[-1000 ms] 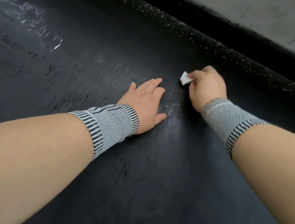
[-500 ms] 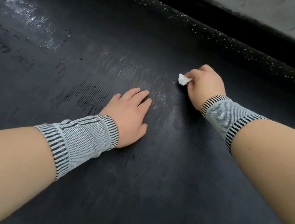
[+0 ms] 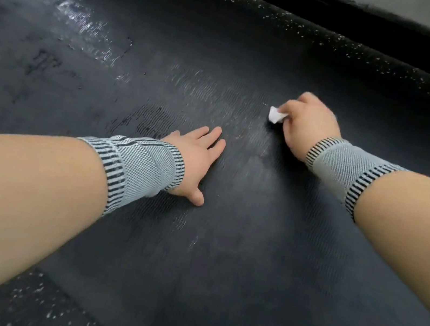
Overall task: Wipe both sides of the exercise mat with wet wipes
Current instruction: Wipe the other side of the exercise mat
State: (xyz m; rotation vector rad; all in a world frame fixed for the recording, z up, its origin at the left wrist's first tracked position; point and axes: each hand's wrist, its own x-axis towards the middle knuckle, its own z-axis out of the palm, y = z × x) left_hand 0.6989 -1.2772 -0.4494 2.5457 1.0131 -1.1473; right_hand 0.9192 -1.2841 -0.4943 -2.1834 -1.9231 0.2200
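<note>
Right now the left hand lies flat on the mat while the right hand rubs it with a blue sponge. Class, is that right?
Not quite. The head view shows the right hand gripping a white wipe, not a blue sponge. The left hand does lie flat on the mat.

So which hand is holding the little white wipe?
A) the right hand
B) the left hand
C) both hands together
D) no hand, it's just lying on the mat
A: the right hand pinches the crumpled wet wipe against the black exercise mat, while the left hand lies flat on the mat, holding nothing.
</note>
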